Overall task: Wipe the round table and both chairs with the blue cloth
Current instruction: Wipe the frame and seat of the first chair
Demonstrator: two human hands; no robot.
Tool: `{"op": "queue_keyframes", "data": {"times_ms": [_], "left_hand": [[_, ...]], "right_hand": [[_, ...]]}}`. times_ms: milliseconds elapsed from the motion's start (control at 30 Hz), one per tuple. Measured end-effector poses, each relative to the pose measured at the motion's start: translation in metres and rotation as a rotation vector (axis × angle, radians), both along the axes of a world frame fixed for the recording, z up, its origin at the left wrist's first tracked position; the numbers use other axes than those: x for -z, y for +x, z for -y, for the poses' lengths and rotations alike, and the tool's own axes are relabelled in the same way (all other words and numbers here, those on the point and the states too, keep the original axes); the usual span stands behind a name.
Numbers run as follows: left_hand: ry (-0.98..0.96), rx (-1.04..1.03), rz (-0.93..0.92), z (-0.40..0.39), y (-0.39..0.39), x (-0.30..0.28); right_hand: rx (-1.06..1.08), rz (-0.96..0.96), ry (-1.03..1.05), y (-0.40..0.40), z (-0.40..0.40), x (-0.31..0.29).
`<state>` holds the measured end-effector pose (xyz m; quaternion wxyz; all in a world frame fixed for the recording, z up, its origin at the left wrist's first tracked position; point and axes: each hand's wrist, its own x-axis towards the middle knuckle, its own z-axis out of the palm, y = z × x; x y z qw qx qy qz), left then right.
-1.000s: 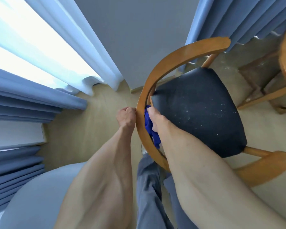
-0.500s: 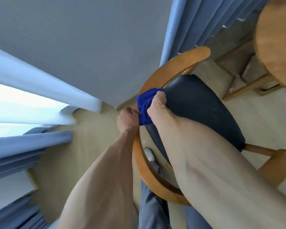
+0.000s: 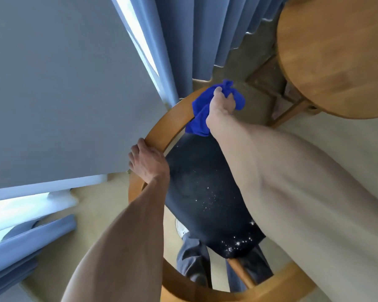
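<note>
A wooden chair with a curved backrest rail [image 3: 162, 129] and a dark seat cushion [image 3: 205, 192] speckled with white crumbs stands right below me. My left hand [image 3: 147, 163] grips the rail on its left side. My right hand [image 3: 222, 103] holds the bunched blue cloth [image 3: 200, 115] pressed on the far end of the same rail. The round wooden table [image 3: 336, 57] shows at the upper right. Only one chair is in view.
Blue curtains [image 3: 194, 40] hang just behind the chair, with a grey wall [image 3: 63, 83] to the left and more curtains [image 3: 20, 247] at the lower left. The table's wooden base [image 3: 277, 92] stands right of the chair. My legs and a shoe [image 3: 181, 228] are under the seat.
My right hand has slid the blue cloth along the curved rail from near my left hand to its far end. The left hand has kept its grip on the rail.
</note>
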<state>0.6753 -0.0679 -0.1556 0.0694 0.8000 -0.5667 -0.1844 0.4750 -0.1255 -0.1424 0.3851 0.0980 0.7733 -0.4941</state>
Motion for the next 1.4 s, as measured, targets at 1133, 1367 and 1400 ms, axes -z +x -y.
{"op": "queue_keyframes", "data": {"times_ms": [1133,1367,1400], "left_hand": [[0.29,-0.749,-0.182,-0.124,0.028,0.171],[0.146,-0.639,-0.207,-0.157,0.042,0.191],[0.134,-0.628,-0.224,-0.158,0.046,0.191]], "right_hand": [[-1.574,-1.251,0.171,0.101,-0.119,0.191],[-1.545,-1.345,0.219,0.103,-0.106,0.202],[-1.564,-1.35,0.241,0.113,-0.105,0.2]]}}
